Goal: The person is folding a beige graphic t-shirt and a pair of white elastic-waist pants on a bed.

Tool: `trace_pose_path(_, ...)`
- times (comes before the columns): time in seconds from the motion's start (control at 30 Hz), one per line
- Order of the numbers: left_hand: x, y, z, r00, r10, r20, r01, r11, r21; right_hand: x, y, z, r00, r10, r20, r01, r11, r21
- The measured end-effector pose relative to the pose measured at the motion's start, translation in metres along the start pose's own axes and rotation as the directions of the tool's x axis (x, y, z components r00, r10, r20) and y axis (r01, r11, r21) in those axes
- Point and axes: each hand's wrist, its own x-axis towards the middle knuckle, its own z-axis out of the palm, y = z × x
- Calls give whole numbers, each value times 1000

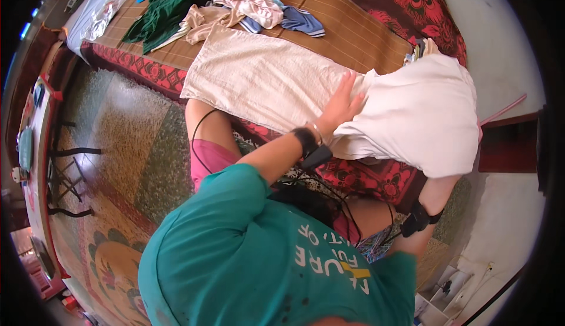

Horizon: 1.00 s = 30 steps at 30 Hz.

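Note:
A long cream cloth (253, 73) lies spread across the near edge of the bed and over my lap. At its right end is a bunched white cloth (418, 111); whether the two are one piece I cannot tell. My left hand (344, 99) rests flat where they meet, its fingers stretched out. My right hand goes up under the white cloth, which hides its fingers; only the wrist (441, 189) shows at the cloth's lower edge.
A pile of clothes lies at the back of the bed: a dark green garment (176, 5), pink and beige pieces (250, 7) and blue shorts (302, 21). The brown mat (347, 17) covers a red floral bedspread (412, 2). Black cables (347, 208) hang by my lap.

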Motion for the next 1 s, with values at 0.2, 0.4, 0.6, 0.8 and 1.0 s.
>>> trace_pose_path(0.2,-54,-13,-26,907,-332,260,379,371,-848,25,-60,127,948,23,317,-157,902,402)
trace_pose_path(0.4,-74,1,-54,754,-398,523,405,-345,-846,13,-102,280,576,213,789,-812,258,523)
trace_pose_path(0.6,-99,-102,-8,745,-138,653,490,-552,-675,-68,-88,419,460,311,832,-888,184,422)
trace_pose_path(0.8,-165,-178,42,899,-90,430,343,-466,-816,-125,-90,483,515,290,807,-850,299,435)
trace_pose_path(1.0,-168,-128,23,811,-33,583,485,-518,-704,-138,-13,510,659,316,682,-633,724,276)
